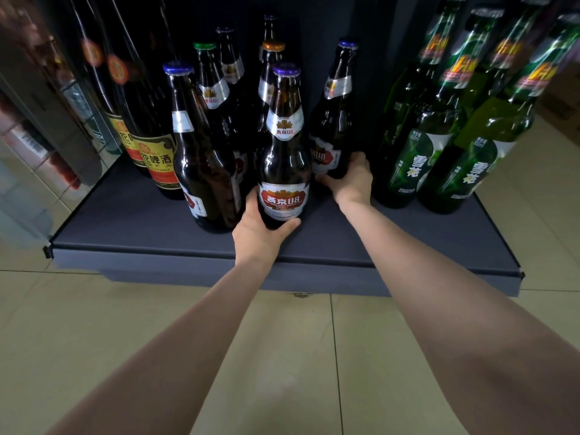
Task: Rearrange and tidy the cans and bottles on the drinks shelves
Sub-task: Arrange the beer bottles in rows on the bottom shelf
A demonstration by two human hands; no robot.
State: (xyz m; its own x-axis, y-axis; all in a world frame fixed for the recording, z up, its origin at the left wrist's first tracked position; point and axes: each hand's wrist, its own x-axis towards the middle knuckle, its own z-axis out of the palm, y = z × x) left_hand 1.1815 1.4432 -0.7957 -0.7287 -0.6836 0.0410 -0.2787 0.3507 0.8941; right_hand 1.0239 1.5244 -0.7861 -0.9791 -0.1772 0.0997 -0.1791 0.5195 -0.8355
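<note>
A brown U8 beer bottle with a purple cap stands upright near the front of the dark bottom shelf. My left hand grips its base, thumb round the right side. A second brown U8 bottle stands further back and to the right; my right hand holds its lower body from the right. Several more brown bottles are clustered behind and to the left.
Dark bottles with red and yellow labels stand at the left of the shelf. Several green bottles fill the right side. A beige tiled floor lies below the shelf's front edge. A glass-fronted unit stands at far left.
</note>
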